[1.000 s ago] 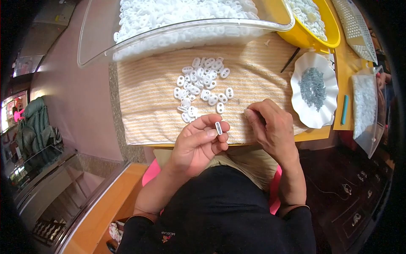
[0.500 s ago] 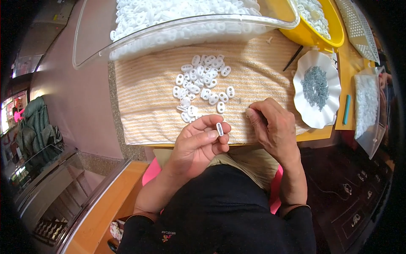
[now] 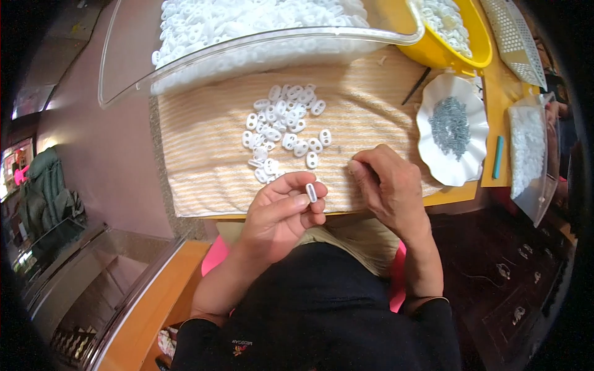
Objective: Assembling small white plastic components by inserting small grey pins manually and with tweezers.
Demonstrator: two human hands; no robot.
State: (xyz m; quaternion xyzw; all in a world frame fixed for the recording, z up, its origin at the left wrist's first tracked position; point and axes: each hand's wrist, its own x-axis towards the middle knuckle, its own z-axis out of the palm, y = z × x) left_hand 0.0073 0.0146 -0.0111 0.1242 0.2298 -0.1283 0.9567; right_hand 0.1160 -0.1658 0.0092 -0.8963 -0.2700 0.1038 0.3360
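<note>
Between the thumb and fingers of my left hand is a white plastic cord-lock piece, turned so that its narrow slotted side shows. My right hand hovers above the cloth to its right, thumb and index finger pinched together. Whatever sits in that pinch is too small or hidden to make out. Several loose white two-holed cord-lock pieces lie in a pile on the striped cloth, beyond my left hand. Right of my right hand, a white wavy-rimmed dish holds small grey metal springs.
A large clear bin full of white pieces spans the far side. Beside it stands a yellow basin with more pieces. A dark slim tool, a teal stick and a clear bag of white parts lie at the right.
The whole view has shifted slightly, so the table contents appear further left. Both hands keep nearly the same pose; the cord-lock piece remains in my left fingers.
</note>
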